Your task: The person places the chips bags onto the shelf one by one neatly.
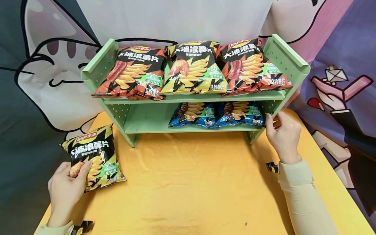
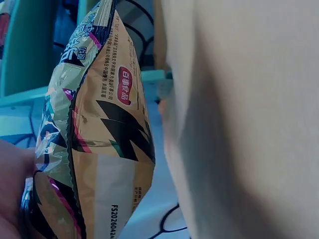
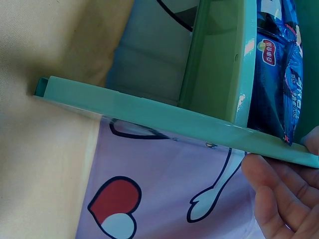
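Note:
My left hand (image 1: 66,191) grips a yellow and black bag of chips (image 1: 91,148) by its lower left part, thumb across the printed front. That bag is off to the left of a green two-tier shelf rack (image 1: 147,119); the left wrist view shows its side seam and printed back. At the rack's right end, my right hand (image 1: 285,137) holds the lower side panel, with the thumb at its front edge. Fingers (image 3: 271,179) lie along the panel's outer face in the right wrist view. Two blue chip bags (image 1: 192,115) sit on the right half of the lower tier.
On the upper tier lean a red bag (image 1: 135,73), a yellow bag (image 1: 195,68) and another red bag (image 1: 252,68). The rack stands toward the back of a yellow-covered table (image 1: 188,182). Cartoon-printed cloth (image 1: 326,107) hangs behind and at the sides.

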A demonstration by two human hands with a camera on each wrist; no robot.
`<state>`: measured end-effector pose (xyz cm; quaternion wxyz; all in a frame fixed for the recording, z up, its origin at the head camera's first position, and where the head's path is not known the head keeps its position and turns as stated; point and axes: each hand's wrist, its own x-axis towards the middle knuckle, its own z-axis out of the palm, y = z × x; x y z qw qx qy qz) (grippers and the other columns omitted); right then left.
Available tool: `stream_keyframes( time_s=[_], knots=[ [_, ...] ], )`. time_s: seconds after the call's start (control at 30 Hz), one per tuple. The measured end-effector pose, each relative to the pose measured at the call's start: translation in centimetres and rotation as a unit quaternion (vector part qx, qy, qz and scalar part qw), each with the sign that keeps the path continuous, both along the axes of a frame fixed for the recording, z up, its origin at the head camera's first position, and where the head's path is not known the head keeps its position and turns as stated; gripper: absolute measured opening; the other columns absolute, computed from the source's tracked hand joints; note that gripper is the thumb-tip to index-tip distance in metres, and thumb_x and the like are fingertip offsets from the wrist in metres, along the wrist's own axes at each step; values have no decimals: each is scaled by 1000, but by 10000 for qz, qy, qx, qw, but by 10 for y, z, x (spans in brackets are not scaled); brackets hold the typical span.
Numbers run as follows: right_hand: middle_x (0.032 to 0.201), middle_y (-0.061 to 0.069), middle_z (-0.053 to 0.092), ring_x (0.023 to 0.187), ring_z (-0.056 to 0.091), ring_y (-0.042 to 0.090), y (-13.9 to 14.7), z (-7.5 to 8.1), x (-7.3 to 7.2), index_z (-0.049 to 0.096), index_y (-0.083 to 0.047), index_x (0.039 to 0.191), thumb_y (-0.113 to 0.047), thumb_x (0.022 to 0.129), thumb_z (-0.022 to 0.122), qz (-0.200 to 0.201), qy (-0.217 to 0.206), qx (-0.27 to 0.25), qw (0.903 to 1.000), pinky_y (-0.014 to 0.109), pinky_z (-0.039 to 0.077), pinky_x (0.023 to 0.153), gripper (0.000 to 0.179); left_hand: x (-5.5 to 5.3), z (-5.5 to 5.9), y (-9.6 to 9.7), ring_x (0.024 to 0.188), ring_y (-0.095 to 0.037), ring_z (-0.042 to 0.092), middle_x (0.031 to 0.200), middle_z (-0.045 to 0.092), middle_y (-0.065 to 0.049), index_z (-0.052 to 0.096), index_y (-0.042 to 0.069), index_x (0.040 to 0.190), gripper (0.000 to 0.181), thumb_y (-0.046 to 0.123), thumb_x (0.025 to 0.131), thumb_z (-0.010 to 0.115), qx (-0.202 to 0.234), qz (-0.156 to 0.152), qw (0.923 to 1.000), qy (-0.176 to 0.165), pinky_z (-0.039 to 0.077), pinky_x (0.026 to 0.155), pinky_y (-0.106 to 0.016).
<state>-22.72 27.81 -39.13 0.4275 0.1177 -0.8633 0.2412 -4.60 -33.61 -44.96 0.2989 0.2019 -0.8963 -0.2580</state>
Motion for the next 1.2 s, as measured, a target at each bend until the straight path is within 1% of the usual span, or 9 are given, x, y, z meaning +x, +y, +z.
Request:
stream_keyframes(
  time_s=[0.1, 0.2, 0.37, 0.5, 0.63, 0.8, 0.93, 1.07, 1.2],
  knots=[
    [71, 19, 72, 55, 68, 31, 2, 0, 0, 72, -1, 94, -27, 101, 61, 9, 10, 53, 10000, 12, 37, 61, 28, 9, 7, 9, 66, 18, 31, 77, 41, 31, 47, 11, 49, 54, 28, 83, 85, -73, -173, 9984, 527, 25, 59, -18],
    [71, 19, 72, 55, 68, 30, 3, 0, 0, 72, -2, 95, -28, 101, 60, 14, 6, 116, 9999, 11, 36, 61, 29, 15, 14, 17, 69, 20, 36, 78, 45, 32, 54, 11, 50, 46, 22, 80, 88, -25, -359, 9952, 909, 25, 60, -12],
    [71, 19, 72, 55, 68, 30, 3, 0, -1, 71, -1, 93, -27, 101, 60, 25, -7, 142, 9999, 11, 36, 61, 29, 23, 25, 26, 73, 20, 39, 81, 46, 34, 54, 10, 50, 44, 14, 77, 89, 1, -613, 9888, 1363, 26, 62, -12],
    [71, 18, 72, 55, 68, 30, 2, -1, -2, 70, -1, 91, -27, 101, 61, 22, -7, 125, 9999, 14, 38, 60, 29, 29, 34, 38, 72, 18, 38, 78, 46, 29, 54, 6, 51, 43, 11, 76, 89, 8, -590, 9822, 1784, 25, 62, -11],
    [72, 18, 72, 56, 69, 29, 3, 0, -1, 70, -2, 92, -28, 102, 60, 20, -21, 209, 9998, 16, 39, 59, 30, 34, 49, 56, 71, 15, 39, 73, 49, 18, 60, -7, 56, 39, 12, 78, 87, 139, -599, 9649, 2553, 24, 63, -8],
    [73, 18, 72, 56, 69, 29, 4, 1, 0, 71, -3, 95, -28, 102, 59, 31, -17, 203, 9998, 16, 39, 60, 29, 36, 61, 77, 74, 12, 44, 72, 54, 14, 59, -18, 60, 45, 13, 78, 87, 554, -815, 9285, 3579, 29, 69, -6],
    [72, 18, 72, 56, 69, 29, 4, 1, 1, 71, -2, 95, -28, 102, 60, 18, -6, 179, 9998, 15, 39, 60, 29, 33, 62, 84, 75, 8, 49, 70, 56, 1, 56, -19, 57, 51, 14, 78, 88, 654, -1161, 9044, 4053, 33, 72, -6],
    [72, 19, 72, 55, 68, 30, 3, 1, 1, 71, -1, 95, -26, 101, 61, 14, 17, 91, 10000, 13, 38, 61, 28, 30, 62, 91, 75, 4, 49, 70, 55, -10, 56, -17, 57, 52, 16, 79, 89, 591, -1594, 8959, 4105, 36, 73, -6],
    [72, 19, 72, 55, 68, 31, 2, 0, 0, 71, 0, 94, -24, 100, 61, 33, 23, 26, 10000, 11, 37, 61, 27, 24, 61, 98, 75, 1, 50, 71, 54, -14, 61, -14, 59, 46, 16, 80, 89, 556, -2048, 8915, 4003, 37, 73, -6]
  ],
)
